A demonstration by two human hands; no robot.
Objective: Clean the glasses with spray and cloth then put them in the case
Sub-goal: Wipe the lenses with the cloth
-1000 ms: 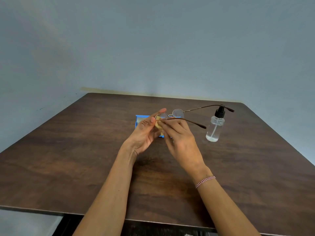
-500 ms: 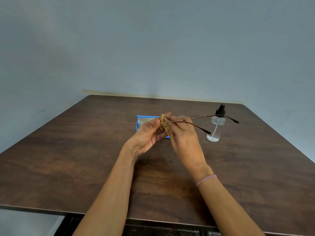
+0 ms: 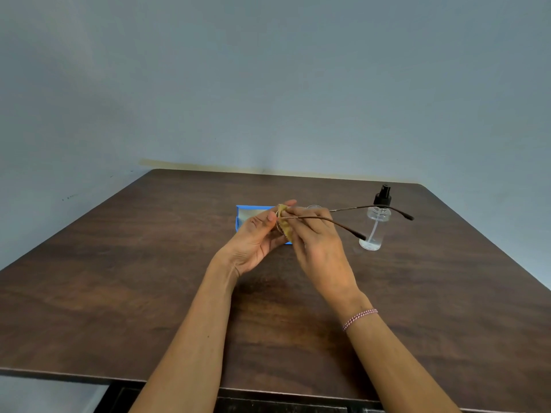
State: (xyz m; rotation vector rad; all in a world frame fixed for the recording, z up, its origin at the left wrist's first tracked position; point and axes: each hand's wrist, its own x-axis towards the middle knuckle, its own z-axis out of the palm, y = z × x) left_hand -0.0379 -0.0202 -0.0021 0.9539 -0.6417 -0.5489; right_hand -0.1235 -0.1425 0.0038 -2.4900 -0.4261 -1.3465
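Thin brown-framed glasses (image 3: 331, 220) are held above the table, their two temples pointing right. My left hand (image 3: 258, 235) pinches a small yellow cloth (image 3: 284, 226) around one lens. My right hand (image 3: 316, 244) pinches the frame by that lens, next to the nearer temple's hinge. Only the edge of the other lens shows behind my right fingers. The open blue case (image 3: 246, 214) lies on the table just behind my left hand, partly hidden. A clear spray bottle (image 3: 374, 231) with a black pump head stands upright to the right, behind the temple tips.
The dark wooden table (image 3: 119, 278) runs back to a grey-blue wall at its far edge. Its near edge runs under my forearms. Bare tabletop lies to the left, right and front of my hands.
The glasses have turned, so the far lens is now mostly hidden behind my right fingers. The cloth has shifted over the lens between my fingers. Bottle and case stay put.
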